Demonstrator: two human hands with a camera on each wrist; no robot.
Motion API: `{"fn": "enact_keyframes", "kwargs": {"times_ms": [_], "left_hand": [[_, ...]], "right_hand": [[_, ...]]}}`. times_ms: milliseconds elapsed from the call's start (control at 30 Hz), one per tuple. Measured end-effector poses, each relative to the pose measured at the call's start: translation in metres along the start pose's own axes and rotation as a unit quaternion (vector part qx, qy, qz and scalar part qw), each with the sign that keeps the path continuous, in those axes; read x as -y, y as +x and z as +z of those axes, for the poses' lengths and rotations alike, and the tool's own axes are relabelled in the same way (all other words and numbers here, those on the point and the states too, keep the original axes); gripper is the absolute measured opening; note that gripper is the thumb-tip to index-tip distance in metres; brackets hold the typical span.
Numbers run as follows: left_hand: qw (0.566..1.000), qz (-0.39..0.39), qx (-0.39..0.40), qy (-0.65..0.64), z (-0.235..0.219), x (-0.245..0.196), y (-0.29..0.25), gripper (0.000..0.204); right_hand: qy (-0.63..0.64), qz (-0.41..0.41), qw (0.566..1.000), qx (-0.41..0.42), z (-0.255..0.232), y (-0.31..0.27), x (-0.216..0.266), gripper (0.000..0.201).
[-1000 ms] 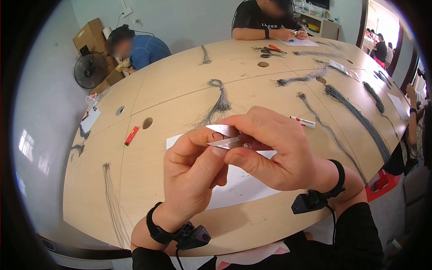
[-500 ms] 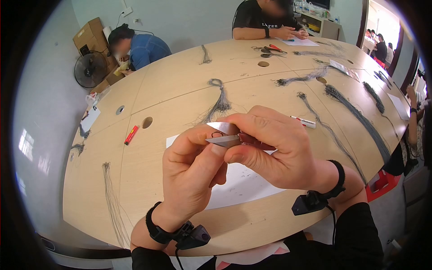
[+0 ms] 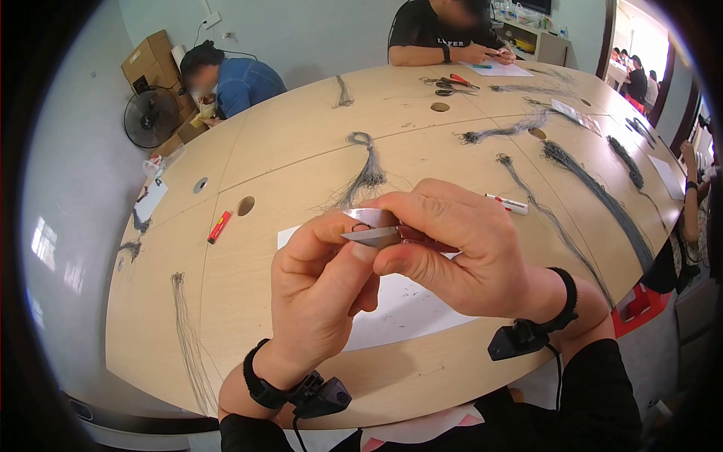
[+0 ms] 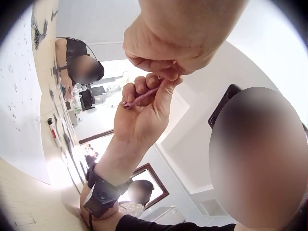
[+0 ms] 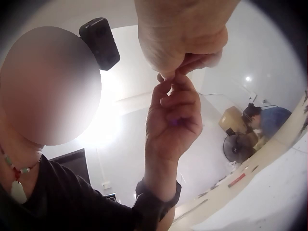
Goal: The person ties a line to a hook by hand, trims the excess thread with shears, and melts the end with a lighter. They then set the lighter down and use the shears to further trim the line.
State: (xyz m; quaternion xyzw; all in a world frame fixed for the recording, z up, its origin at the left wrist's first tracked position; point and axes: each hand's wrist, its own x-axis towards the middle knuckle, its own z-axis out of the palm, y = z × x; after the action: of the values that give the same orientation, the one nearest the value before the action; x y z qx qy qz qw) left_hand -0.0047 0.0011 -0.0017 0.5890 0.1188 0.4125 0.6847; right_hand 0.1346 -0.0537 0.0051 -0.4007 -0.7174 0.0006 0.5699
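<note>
Both hands meet over a white sheet of paper at the near side of the table. My right hand grips red-handled scissors, their two bright, pointed blades reaching left. In the left wrist view, a pinkish handle lies across the right fingers. My left hand pinches a small dark wire loop between thumb and index finger, close to the blades. The left thumb tip overlaps the lower blade. Most of the scissors' handles are hidden by the right hand.
Grey wire bundles lie about the table, with a red marker at left and a white marker at right. Scissors lie farther back. Two people sit across, one in black, one in blue.
The lower blade has turned slightly and its tip has shifted a little left, with more red handle showing. Both hands stay nearly in place. The person in black has moved their hands.
</note>
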Motion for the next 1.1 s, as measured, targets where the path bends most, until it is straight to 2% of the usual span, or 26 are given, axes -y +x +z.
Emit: {"fn": "enact_keyframes", "kwargs": {"times_ms": [67,133,533,1100], "left_hand": [[1.000,0.002,0.002,0.001,0.0009,-0.0003,0.0000,0.016],[0.998,-0.009,-0.016,-0.055,0.0040,-0.0012,0.0001,0.011],[0.998,-0.026,0.016,-0.051,0.0009,0.0025,-0.0006,0.017],[0.998,-0.039,0.008,-0.055,0.0013,0.0023,0.0000,0.018]], "right_hand": [[-0.003,0.002,1.000,-0.001,0.0000,0.0001,0.0007,0.026],[-0.001,-0.003,1.000,-0.004,0.0003,0.0002,0.0003,0.026],[0.005,-0.009,1.000,-0.016,0.0004,0.0003,0.0005,0.026],[0.006,0.005,1.000,-0.025,0.0014,-0.0003,0.0022,0.024]]}}
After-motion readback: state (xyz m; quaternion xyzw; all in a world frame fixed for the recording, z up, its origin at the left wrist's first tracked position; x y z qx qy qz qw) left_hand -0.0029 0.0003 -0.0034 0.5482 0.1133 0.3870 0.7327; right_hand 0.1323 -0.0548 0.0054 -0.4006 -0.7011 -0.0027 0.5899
